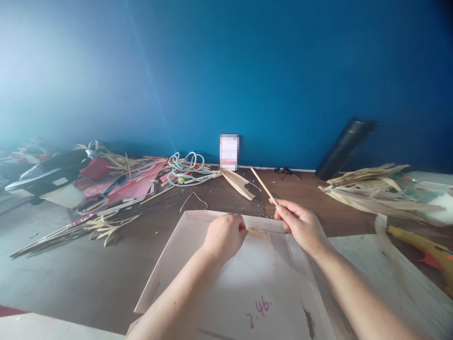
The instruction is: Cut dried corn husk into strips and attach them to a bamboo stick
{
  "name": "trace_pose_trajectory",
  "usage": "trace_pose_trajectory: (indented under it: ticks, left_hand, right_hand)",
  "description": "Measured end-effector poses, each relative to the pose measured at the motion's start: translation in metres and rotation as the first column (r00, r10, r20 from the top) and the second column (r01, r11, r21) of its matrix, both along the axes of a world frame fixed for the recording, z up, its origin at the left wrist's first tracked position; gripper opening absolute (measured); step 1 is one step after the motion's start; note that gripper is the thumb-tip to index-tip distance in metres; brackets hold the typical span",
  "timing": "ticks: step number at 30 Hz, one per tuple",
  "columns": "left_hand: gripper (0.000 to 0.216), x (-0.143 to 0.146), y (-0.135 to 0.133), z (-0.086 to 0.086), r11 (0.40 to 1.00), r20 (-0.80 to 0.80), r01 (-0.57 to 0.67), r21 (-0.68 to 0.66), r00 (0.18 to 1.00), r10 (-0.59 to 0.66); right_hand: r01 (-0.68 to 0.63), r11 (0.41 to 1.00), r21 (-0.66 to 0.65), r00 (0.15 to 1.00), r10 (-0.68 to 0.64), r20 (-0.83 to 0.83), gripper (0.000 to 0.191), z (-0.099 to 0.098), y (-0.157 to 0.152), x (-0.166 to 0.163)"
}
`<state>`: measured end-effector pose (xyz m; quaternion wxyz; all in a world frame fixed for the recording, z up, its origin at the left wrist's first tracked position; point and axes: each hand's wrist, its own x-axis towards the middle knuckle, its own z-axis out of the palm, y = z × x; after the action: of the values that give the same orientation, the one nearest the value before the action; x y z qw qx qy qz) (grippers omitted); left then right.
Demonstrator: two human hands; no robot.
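My right hand (300, 222) is closed on a thin pale wooden stick (262, 184), pinched near its lower end and tilted up to the left. My left hand (226, 236) is curled into a fist over the white cardboard tray (170, 278); what its fingers hold, if anything, is hidden. Just right of that fist shows a small pale strip (256, 233), and I cannot tell whether the hand touches it. Purple handwriting marks the tray's floor. Behind the tray lies a dry corn husk piece (238, 183).
Coiled light-blue cord (187, 167), pink paper (116, 189) and bundled thin sticks (81, 231) clutter the left. On the right are dry husks (371, 193), a yellow glue gun (421, 243) and a black roll (345, 148) leaning on the blue wall. A blurred upright screen (229, 152) stands behind.
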<state>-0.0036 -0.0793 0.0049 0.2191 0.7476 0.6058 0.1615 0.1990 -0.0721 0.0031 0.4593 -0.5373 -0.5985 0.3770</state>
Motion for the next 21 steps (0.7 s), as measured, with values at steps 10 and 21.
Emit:
trace_pose_trajectory:
  ticks: [10, 21]
  left_hand:
    - [0.017, 0.001, 0.001, -0.009, 1.0, -0.075, 0.013, 0.015, 0.997, -0.012]
    - [0.013, -0.019, 0.006, 0.013, 0.997, 0.193, -0.018, -0.069, 0.981, 0.031]
  right_hand:
    - [-0.018, 1.0, 0.008, 1.0, 0.018, 0.013, 0.041, -0.003, 0.0, 0.001]
    - [-0.002, 1.0, -0.008, 0.999, 0.002, 0.046, 0.04, -0.003, 0.0, 0.001]
